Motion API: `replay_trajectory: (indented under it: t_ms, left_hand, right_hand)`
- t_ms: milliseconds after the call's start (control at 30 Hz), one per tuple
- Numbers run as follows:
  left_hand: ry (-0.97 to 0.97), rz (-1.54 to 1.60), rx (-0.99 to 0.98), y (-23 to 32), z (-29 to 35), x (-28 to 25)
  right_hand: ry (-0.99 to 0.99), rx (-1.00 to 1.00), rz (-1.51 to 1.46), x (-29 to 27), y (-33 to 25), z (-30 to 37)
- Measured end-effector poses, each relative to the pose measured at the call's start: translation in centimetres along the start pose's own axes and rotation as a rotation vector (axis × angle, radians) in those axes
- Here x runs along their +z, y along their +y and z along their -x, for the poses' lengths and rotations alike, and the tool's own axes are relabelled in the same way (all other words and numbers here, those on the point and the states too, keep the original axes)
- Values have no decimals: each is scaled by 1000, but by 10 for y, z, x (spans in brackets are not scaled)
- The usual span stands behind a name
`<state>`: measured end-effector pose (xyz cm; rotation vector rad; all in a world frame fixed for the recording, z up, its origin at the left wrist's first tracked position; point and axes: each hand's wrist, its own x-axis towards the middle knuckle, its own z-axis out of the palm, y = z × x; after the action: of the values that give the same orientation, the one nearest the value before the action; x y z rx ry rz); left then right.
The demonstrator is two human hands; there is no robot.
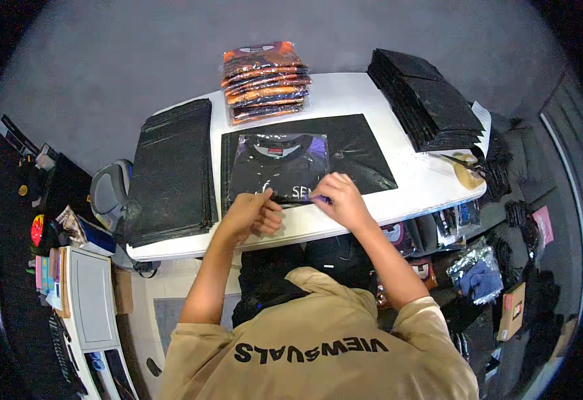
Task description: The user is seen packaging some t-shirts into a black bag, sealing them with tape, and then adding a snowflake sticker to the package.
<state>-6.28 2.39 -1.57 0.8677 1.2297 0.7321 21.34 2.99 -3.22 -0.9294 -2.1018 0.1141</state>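
Observation:
A folded black T-shirt (pixel 275 175) with a purple patch at its shoulder and pale lettering lies in a clear plastic bag on the white table. Beneath it, a flat black plastic mailer (pixel 363 159) sticks out to the right. At the bag's near edge, my left hand (pixel 253 216) is closed, thumb and forefinger pinching the clear plastic, the other fingers curled under. My right hand (pixel 342 201) pinches the same edge farther right, beside the lettering. The part of the bag between its fingertips is mostly covered.
A stack of bagged orange and dark shirts (pixel 265 87) stands at the table's back. Black mailers (pixel 171 170) lie piled on the left, with a taller pile of black packages (pixel 428 100) at back right. Scissors (pixel 465 162) rest near the white table's (pixel 431 183) right edge.

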Motion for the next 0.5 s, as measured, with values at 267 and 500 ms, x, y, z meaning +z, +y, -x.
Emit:
replay_trajectory:
  t_ms: [267,500]
  left_hand:
    - [318,-952,704,45,-25,7]
    - [225,-1267,802,27,-132,14]
  right_hand:
    - [-129,261,-110,29,9,-58]
    - [-391,521,324,93,49,-82]
